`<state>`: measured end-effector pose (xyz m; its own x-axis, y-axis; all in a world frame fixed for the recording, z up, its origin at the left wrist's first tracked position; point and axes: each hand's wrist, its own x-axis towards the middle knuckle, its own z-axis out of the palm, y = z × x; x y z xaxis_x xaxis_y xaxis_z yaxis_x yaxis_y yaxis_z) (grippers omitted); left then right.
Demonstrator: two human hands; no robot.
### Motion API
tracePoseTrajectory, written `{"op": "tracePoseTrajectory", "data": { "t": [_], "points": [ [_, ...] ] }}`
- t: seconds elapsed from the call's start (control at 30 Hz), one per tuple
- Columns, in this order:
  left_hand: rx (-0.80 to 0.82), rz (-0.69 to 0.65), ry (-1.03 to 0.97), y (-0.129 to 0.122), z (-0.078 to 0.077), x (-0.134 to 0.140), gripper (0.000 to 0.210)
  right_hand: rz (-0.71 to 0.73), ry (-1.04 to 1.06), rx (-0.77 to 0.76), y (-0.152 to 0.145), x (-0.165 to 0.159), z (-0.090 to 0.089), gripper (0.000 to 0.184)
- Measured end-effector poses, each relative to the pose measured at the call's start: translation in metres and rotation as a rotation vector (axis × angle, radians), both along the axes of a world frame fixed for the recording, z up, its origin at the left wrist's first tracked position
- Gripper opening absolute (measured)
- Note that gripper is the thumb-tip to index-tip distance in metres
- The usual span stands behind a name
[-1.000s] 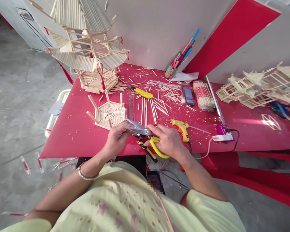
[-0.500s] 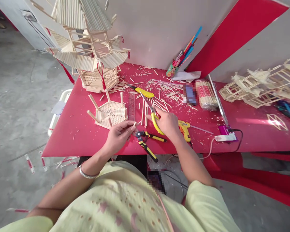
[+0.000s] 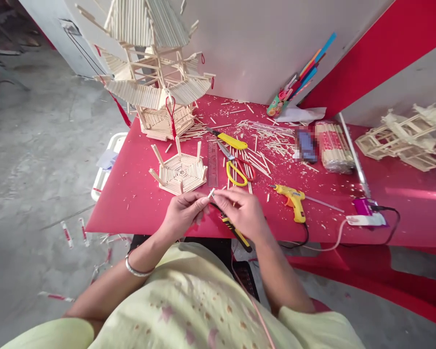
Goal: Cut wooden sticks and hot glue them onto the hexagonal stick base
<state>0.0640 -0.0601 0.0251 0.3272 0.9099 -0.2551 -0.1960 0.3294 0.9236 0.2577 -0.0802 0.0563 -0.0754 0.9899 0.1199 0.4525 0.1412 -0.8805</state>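
My left hand [image 3: 185,213] pinches a short wooden stick [image 3: 211,193] between thumb and forefinger. The fingertips of my right hand [image 3: 243,211] meet it from the other side, closed on the same small piece. Below my right hand lie pliers [image 3: 237,235] with black and yellow handles, partly covered by the hand. Just beyond sit scissors [image 3: 237,173] with yellow and red handles, on loose sticks. A hexagonal stick base [image 3: 181,172] with upright posts rests ahead of my left hand, beside a clear ruler [image 3: 212,165].
A tall stick pagoda [image 3: 156,87] stands at the back left. A yellow utility knife [image 3: 232,140], glue gun [image 3: 292,199], phone [image 3: 306,145], bundled sticks [image 3: 334,148] and pen cup [image 3: 276,105] are on the red table [image 3: 119,208]. A power strip [image 3: 365,220] and another stick frame [image 3: 403,138] are at right.
My right hand has let go of the scissors, which now lie on the table, and has come left to the short stick in my left hand. The view has shifted slightly.
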Motion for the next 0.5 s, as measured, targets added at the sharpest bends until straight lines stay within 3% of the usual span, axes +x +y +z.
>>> {"op": "tracePoseTrajectory", "data": {
  "t": [0.1,0.23,0.33,0.37,0.43,0.5],
  "points": [
    [-0.034,-0.056,0.002,0.000,-0.006,-0.011,0.044,-0.114,0.305,-0.001,-0.017,-0.038,-0.017,0.023],
    [-0.041,-0.023,0.069,-0.003,-0.009,-0.026,0.046,-0.200,0.505,-0.035,-0.012,-0.067,-0.036,0.018],
    [0.142,0.012,0.310,-0.007,-0.013,-0.037,0.042,-0.260,0.700,-0.155,0.000,-0.076,-0.039,0.024],
    [0.283,0.106,0.412,-0.007,-0.015,-0.040,0.036,-0.288,0.774,-0.197,0.005,-0.079,-0.039,0.028],
    [0.592,0.428,0.543,-0.005,-0.019,-0.045,0.022,-0.331,0.882,-0.234,0.015,-0.085,-0.039,0.032],
    [0.742,0.580,0.533,0.001,-0.022,-0.048,0.018,-0.358,0.948,-0.235,0.024,-0.092,-0.039,0.035]
  ]
}}
